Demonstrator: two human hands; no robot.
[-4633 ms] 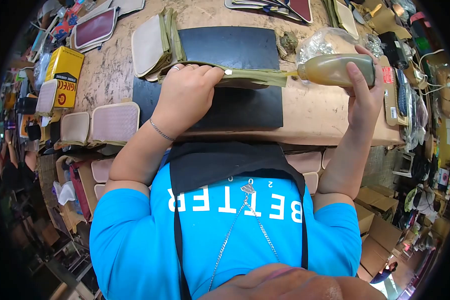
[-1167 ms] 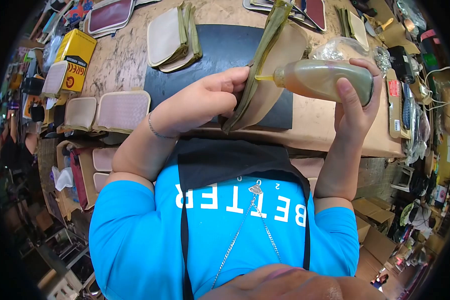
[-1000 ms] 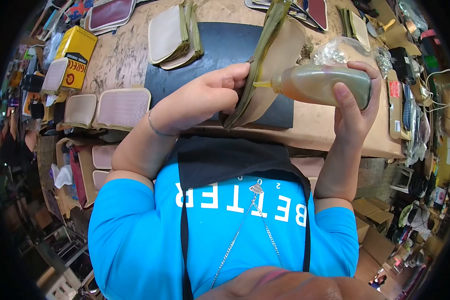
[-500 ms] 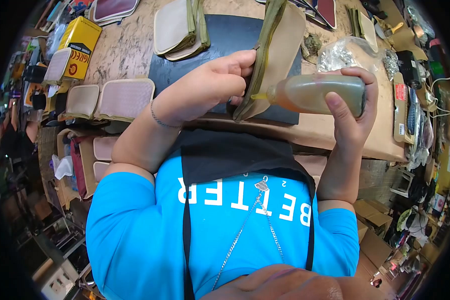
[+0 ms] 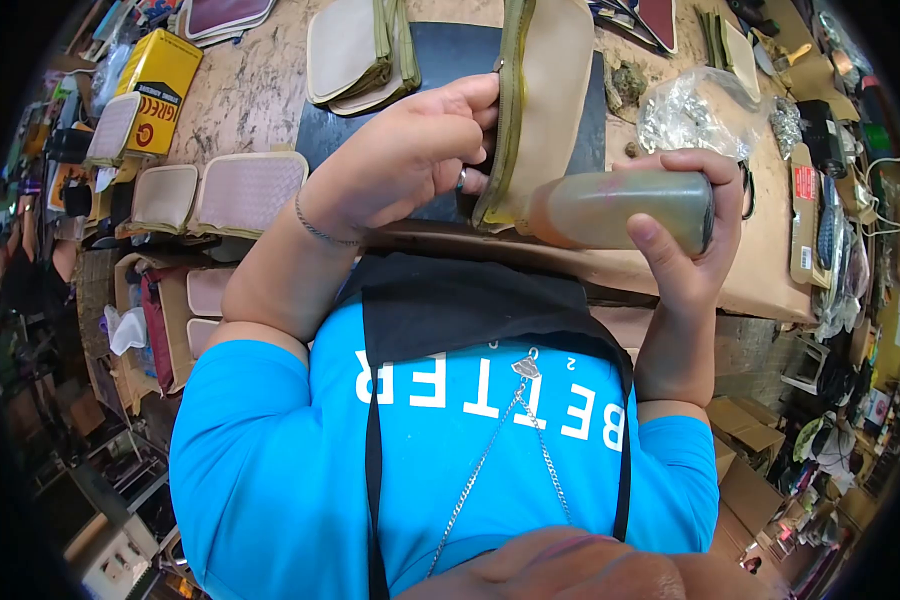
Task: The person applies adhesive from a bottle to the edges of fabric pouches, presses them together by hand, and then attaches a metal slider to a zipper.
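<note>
My left hand (image 5: 410, 160) grips a beige pouch piece with an olive zipper edge (image 5: 550, 90), held upright above the black mat (image 5: 440, 60). In my right hand (image 5: 685, 245) is a squeeze bottle of murky yellowish glue (image 5: 620, 205), lying sideways. Its nozzle touches the lower end of the pouch's olive edge. A ring shows on one left finger and a thin bracelet on the left wrist.
A stack of beige pouches (image 5: 355, 50) lies at the back of the worn table (image 5: 250, 100). More pouch panels (image 5: 245, 190) and a yellow tin (image 5: 155, 90) sit at the left. A clear bag of metal parts (image 5: 695, 105) and assorted tools crowd the right side.
The pouch was lifted off the mat and stood upright. The bottle's nozzle has slid down along the olive edge toward me, now reaching its lower end.
</note>
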